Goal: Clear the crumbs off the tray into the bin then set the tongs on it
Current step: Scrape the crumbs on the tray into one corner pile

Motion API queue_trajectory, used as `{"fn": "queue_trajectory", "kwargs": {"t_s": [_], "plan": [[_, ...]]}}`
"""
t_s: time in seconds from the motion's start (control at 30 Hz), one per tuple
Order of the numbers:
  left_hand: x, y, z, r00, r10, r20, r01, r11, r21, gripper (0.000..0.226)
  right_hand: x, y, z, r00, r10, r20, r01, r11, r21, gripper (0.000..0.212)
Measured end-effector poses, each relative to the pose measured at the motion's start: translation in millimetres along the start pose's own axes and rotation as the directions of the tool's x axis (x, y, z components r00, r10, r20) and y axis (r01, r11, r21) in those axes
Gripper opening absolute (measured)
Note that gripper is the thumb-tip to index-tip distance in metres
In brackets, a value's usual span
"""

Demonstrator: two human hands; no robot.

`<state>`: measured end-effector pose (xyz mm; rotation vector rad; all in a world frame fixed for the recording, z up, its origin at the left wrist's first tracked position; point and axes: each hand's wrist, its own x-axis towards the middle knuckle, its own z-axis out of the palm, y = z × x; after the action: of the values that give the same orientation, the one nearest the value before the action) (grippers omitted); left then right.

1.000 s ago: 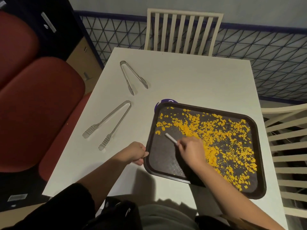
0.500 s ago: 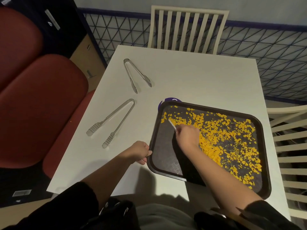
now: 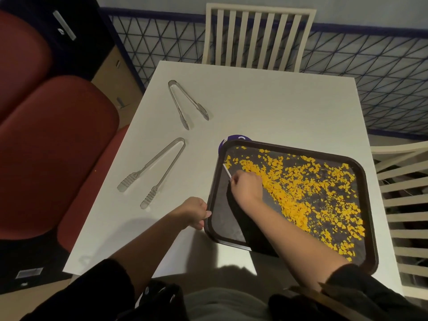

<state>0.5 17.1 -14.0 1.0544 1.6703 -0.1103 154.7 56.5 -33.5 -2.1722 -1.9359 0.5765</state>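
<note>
A dark brown tray [image 3: 368, 205] lies on the white table, overhanging its near edge, strewn with yellow crumbs [image 3: 298, 188]. My left hand [image 3: 195, 210] grips the tray's left rim. My right hand [image 3: 246, 187] is over the tray's left part, shut on a flat scraper with a thin white edge [image 3: 227, 171] that stands on the tray floor near the far left corner. The strip of tray left of the scraper is bare. Two metal tongs lie left of the tray: a larger pair [image 3: 154, 169] and a smaller pair [image 3: 185, 104] farther away.
A purple round object [image 3: 236, 138] peeks out from under the tray's far left corner. White slatted chairs stand at the far side [image 3: 258, 35] and the right [image 3: 407, 205]. A red padded bench [image 3: 58, 144] runs along the left. No bin is in view.
My right hand has carried the scraper from the tray's middle toward its far left corner. My left hand has stayed on the rim.
</note>
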Motion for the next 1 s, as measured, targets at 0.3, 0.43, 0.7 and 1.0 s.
{"fn": "queue_trajectory", "kwargs": {"t_s": [0.3, 0.43, 0.7, 1.0], "plan": [[7, -3, -1, 1.000, -0.011, 0.014, 0.010, 1.000, 0.020, 0.018, 45, 5, -15, 0.982, 0.186, -0.043, -0.188, 0.981, -0.043, 0.024], [8, -5, -3, 1.000, 0.001, 0.007, -0.001, 0.999, -0.036, 0.026, 37, 16, -15, 0.966, 0.238, -0.103, -0.231, 0.970, 0.074, 0.021], [7, -5, -2, 0.998, 0.056, -0.006, -0.056, 0.998, -0.006, 0.006, 45, -10, -4, 0.995, 0.089, -0.037, -0.090, 0.995, -0.045, 0.022], [8, -11, -3, 0.996, 0.090, -0.008, -0.090, 0.996, -0.024, 0.005, 53, 11, -20, 0.940, 0.339, -0.049, -0.341, 0.939, -0.042, 0.018]]}}
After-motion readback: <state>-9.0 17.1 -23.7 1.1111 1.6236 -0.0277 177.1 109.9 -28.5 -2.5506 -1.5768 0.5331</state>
